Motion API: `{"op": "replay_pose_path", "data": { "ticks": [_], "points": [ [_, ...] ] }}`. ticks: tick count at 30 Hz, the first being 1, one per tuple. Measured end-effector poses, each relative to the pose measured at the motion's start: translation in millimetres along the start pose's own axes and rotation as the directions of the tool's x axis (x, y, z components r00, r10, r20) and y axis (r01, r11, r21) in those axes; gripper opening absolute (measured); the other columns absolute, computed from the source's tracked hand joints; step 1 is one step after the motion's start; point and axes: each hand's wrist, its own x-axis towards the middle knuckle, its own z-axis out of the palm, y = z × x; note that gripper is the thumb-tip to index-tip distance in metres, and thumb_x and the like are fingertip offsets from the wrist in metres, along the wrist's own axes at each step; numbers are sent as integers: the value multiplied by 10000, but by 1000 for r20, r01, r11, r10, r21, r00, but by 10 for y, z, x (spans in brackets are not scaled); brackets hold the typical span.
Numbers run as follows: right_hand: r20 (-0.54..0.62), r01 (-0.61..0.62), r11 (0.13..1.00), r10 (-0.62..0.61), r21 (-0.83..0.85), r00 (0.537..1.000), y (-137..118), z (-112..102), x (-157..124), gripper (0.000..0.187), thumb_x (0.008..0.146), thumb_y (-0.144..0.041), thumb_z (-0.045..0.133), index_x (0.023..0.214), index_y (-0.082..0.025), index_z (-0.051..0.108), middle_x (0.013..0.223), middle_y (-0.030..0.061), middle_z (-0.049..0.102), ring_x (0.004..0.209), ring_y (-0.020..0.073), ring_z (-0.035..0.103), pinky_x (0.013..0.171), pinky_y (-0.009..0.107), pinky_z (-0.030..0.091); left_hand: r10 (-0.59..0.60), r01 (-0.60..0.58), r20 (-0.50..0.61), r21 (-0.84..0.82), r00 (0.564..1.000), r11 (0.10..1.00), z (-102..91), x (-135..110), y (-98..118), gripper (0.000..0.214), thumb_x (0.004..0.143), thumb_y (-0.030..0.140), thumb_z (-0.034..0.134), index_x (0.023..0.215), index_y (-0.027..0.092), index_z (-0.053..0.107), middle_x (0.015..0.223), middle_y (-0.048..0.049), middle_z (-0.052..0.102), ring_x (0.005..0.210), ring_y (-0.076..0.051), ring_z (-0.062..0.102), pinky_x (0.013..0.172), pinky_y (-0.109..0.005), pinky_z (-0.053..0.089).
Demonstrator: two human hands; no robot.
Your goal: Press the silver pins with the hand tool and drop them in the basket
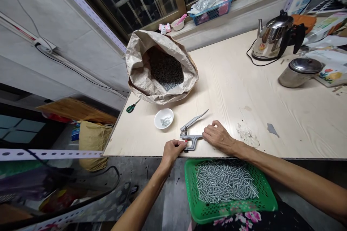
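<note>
- One pair of scissors [132,107] with green handles lies at the left edge of the table [271,115], just beside the sack.
- One brown paper sack [138,61] stands open at the back left, its rim rolled down. It is filled with small dark metal pieces, too many to count.
- One white bowl [157,121] sits in front of the sack and holds a small cluster of silver pieces.
- The left hand [172,150] is at the table's near edge, with its fingertips drawn together against the head of the hand press. I cannot tell whether they pinch a small piece there.
- One grey hand press [191,130] lies on the table between the two hands. Its two handles are spread apart, the upper one pointing up and to the right.
- The right hand [218,136] lies palm down, its fingers curled over the end of the lower handle and holding it against the table.
- One green basket [190,191] sits below the table edge, near the person, under the right forearm. It holds a heap of silver pieces past counting.
- One blue basket [214,12] stands on the window ledge with a clear plastic bag on top.
- One steel kettle [273,36] stands at the far right, its black cord on the table.
- One lidded steel pot [299,72] stands just in front of the kettle.
</note>
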Motion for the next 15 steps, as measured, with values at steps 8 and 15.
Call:
{"op": "replay_pose_path", "data": {
  "ticks": [8, 15],
  "points": [
    [16, -30, 1000, 30, -1, 999, 11, 155, -54, 240, 918, -127, 437, 711, -169, 551, 681, 17, 538, 660, 157, 393, 713, 349, 245, -14, 14, -43, -20, 999, 1000, 62, -19, -22, 415, 527, 517, 725, 619, 116, 668, 537, -14, 606, 496, -98, 481, 500, -223, 358],
    [53, -67, 996, 64, 54, 997, -6, 189, -82, 206, 912, -123, 445, 740, -171, 548, 718, 22, 561, 667, 158, 400, 703, 346, 236, -5, 7, -49, 41, 999, 999, 70, -28, -15, 411, 556, 524, 696, 613, 118, 664, 534, -7, 587, 499, -103, 474, 501, -229, 369]
  ]
}}
